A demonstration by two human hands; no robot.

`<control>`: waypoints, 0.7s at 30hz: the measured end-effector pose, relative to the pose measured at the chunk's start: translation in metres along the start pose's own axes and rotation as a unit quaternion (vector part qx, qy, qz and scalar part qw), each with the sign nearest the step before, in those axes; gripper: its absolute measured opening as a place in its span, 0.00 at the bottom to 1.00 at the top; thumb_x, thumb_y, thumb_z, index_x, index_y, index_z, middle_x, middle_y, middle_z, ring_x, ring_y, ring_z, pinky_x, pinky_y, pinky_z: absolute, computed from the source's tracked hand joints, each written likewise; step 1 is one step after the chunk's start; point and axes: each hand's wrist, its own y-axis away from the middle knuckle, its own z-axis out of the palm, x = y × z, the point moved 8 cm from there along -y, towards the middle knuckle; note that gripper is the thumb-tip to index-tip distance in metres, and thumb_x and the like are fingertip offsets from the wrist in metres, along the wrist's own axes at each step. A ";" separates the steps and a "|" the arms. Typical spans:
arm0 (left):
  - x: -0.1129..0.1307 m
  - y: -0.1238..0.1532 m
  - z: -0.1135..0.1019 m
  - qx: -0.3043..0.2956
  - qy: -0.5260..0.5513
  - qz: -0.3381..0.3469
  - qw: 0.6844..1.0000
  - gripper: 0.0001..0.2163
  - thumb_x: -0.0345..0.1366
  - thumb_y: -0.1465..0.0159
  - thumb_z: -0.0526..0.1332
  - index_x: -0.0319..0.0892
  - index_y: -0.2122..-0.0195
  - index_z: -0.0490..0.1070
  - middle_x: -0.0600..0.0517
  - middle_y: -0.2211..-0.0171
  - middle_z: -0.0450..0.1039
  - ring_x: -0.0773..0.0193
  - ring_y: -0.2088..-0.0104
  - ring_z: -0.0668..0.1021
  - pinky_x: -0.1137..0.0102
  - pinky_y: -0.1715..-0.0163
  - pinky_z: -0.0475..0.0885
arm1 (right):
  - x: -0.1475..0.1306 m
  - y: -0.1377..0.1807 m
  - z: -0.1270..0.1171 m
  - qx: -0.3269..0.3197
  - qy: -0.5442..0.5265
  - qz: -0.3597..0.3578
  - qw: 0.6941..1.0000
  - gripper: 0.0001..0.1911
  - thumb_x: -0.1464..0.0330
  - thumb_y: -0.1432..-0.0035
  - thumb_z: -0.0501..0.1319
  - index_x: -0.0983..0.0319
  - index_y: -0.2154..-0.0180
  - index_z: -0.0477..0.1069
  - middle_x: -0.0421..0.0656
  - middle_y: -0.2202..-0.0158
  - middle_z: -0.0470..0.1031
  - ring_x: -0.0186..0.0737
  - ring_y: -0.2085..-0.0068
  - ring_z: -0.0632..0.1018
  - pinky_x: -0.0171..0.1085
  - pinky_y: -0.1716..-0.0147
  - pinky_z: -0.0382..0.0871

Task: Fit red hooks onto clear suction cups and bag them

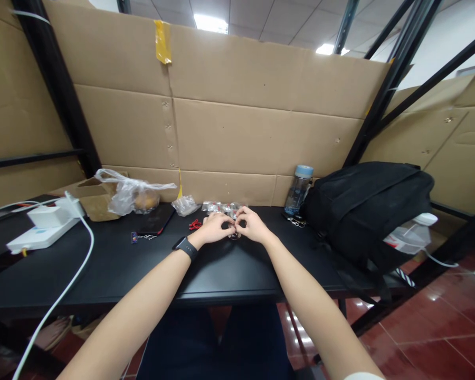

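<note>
Both my arms reach out over a black table [114, 269]. My left hand [214, 228], with a black watch on its wrist, and my right hand [252, 225] meet at the table's far middle. The fingers of both are curled and pinched together around a small clear item [234, 230] that I cannot make out. Small clear packets with red bits [221, 207] lie just behind the hands. Tiny red pieces [195, 224] lie left of my left hand.
A black backpack [364, 211] fills the right side, a blue-capped water bottle [298, 190] beside it. At left stand a white power strip [43, 229] with cable, a cardboard box [95, 198], a plastic bag [136, 194] and a black phone [156, 220]. Cardboard walls stand behind.
</note>
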 end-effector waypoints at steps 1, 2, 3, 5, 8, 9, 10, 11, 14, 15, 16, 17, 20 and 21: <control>-0.001 0.000 0.000 0.001 -0.001 -0.001 1.000 0.12 0.47 0.42 0.66 0.52 0.59 0.81 0.48 0.56 0.77 0.45 0.49 0.73 0.56 0.48 0.67 | -0.001 0.000 0.001 -0.005 0.005 -0.005 1.000 0.02 0.73 0.48 0.67 0.61 0.72 0.77 0.45 0.59 0.70 0.43 0.57 0.74 0.42 0.54 0.71; -0.001 0.000 0.000 0.002 -0.003 -0.004 1.000 0.13 0.48 0.42 0.66 0.52 0.59 0.81 0.48 0.56 0.77 0.44 0.49 0.72 0.56 0.48 0.67 | -0.002 0.000 0.002 -0.009 0.009 -0.008 1.000 0.03 0.73 0.48 0.66 0.62 0.72 0.76 0.45 0.59 0.70 0.43 0.56 0.74 0.43 0.54 0.71; -0.001 -0.001 0.000 0.000 -0.005 -0.007 1.000 0.13 0.48 0.43 0.67 0.52 0.59 0.81 0.48 0.56 0.77 0.44 0.49 0.72 0.55 0.47 0.67 | -0.003 0.000 0.002 -0.013 0.012 -0.010 1.000 0.03 0.73 0.48 0.66 0.62 0.73 0.76 0.46 0.58 0.70 0.43 0.56 0.74 0.42 0.55 0.71; 0.001 -0.001 -0.001 -0.008 -0.008 -0.010 1.000 0.13 0.49 0.43 0.66 0.54 0.58 0.81 0.48 0.54 0.77 0.42 0.48 0.71 0.53 0.46 0.65 | -0.004 0.000 0.002 -0.017 0.014 -0.008 1.000 0.03 0.73 0.47 0.66 0.62 0.73 0.75 0.46 0.58 0.69 0.42 0.57 0.74 0.40 0.59 0.72; 0.006 -0.001 -0.001 -0.019 -0.015 -0.015 1.000 0.11 0.47 0.42 0.65 0.54 0.59 0.81 0.48 0.53 0.77 0.41 0.46 0.69 0.51 0.46 0.63 | -0.006 -0.001 -0.005 -0.004 0.009 -0.006 1.000 0.03 0.73 0.48 0.65 0.62 0.73 0.75 0.46 0.57 0.68 0.42 0.58 0.74 0.37 0.65 0.71; 0.007 -0.001 -0.002 -0.018 -0.017 -0.014 1.000 0.10 0.46 0.42 0.66 0.54 0.60 0.81 0.48 0.53 0.77 0.41 0.47 0.69 0.51 0.46 0.63 | -0.007 -0.001 -0.010 0.007 0.009 -0.008 1.000 0.03 0.73 0.48 0.65 0.62 0.73 0.75 0.46 0.57 0.68 0.42 0.58 0.74 0.37 0.65 0.71; 0.008 -0.001 -0.002 -0.015 -0.017 -0.012 1.000 0.10 0.45 0.43 0.66 0.53 0.61 0.82 0.48 0.54 0.77 0.42 0.47 0.70 0.52 0.46 0.63 | -0.007 -0.001 -0.014 0.020 0.009 -0.009 1.000 0.03 0.73 0.49 0.65 0.62 0.73 0.75 0.46 0.57 0.68 0.42 0.58 0.74 0.37 0.64 0.71; 0.009 -0.001 -0.003 -0.009 -0.015 -0.008 1.000 0.09 0.44 0.43 0.66 0.53 0.62 0.82 0.49 0.54 0.77 0.43 0.48 0.70 0.53 0.46 0.63 | -0.007 0.000 -0.018 0.031 0.009 -0.009 0.999 0.03 0.74 0.49 0.65 0.62 0.73 0.75 0.46 0.57 0.68 0.42 0.57 0.74 0.38 0.63 0.71; 0.010 -0.001 -0.006 0.011 -0.007 0.010 1.000 0.09 0.44 0.44 0.67 0.53 0.62 0.82 0.49 0.54 0.76 0.44 0.48 0.70 0.54 0.45 0.62 | -0.005 0.000 -0.023 0.046 0.006 -0.003 0.999 0.02 0.73 0.49 0.65 0.62 0.73 0.75 0.45 0.58 0.68 0.40 0.60 0.74 0.37 0.66 0.70; 0.010 -0.001 -0.006 0.015 -0.006 0.013 1.000 0.09 0.43 0.44 0.68 0.53 0.62 0.82 0.49 0.54 0.76 0.44 0.48 0.70 0.53 0.45 0.62 | -0.004 0.000 -0.022 0.045 0.002 0.001 0.999 0.02 0.72 0.49 0.65 0.62 0.73 0.76 0.45 0.58 0.68 0.40 0.61 0.74 0.36 0.67 0.69; 0.010 0.000 -0.007 0.017 -0.006 0.016 1.000 0.09 0.42 0.44 0.68 0.53 0.62 0.82 0.49 0.54 0.76 0.44 0.47 0.70 0.53 0.45 0.62 | -0.004 0.000 -0.020 0.042 -0.002 0.004 0.999 0.02 0.72 0.48 0.65 0.62 0.73 0.76 0.45 0.58 0.68 0.39 0.61 0.74 0.36 0.68 0.69; 0.010 0.000 -0.007 0.019 -0.005 0.017 1.000 0.08 0.42 0.44 0.68 0.53 0.63 0.82 0.49 0.55 0.76 0.44 0.47 0.70 0.54 0.46 0.62 | -0.004 0.000 -0.018 0.040 -0.007 0.005 0.999 0.02 0.72 0.48 0.65 0.62 0.72 0.76 0.45 0.58 0.68 0.39 0.61 0.74 0.36 0.67 0.69; 0.011 0.000 -0.009 0.022 0.006 0.015 1.000 0.05 0.41 0.42 0.68 0.51 0.66 0.82 0.48 0.54 0.77 0.44 0.48 0.70 0.54 0.47 0.63 | -0.006 -0.002 -0.014 0.039 -0.018 0.009 0.999 0.02 0.72 0.48 0.65 0.61 0.72 0.77 0.45 0.59 0.69 0.40 0.60 0.74 0.37 0.64 0.70; 0.011 0.000 -0.009 0.023 0.008 0.014 1.000 0.05 0.41 0.42 0.68 0.50 0.66 0.82 0.48 0.54 0.77 0.45 0.49 0.71 0.54 0.47 0.63 | -0.006 -0.002 -0.013 0.040 -0.021 0.011 0.999 0.02 0.71 0.47 0.65 0.61 0.72 0.77 0.45 0.59 0.69 0.40 0.59 0.74 0.37 0.63 0.70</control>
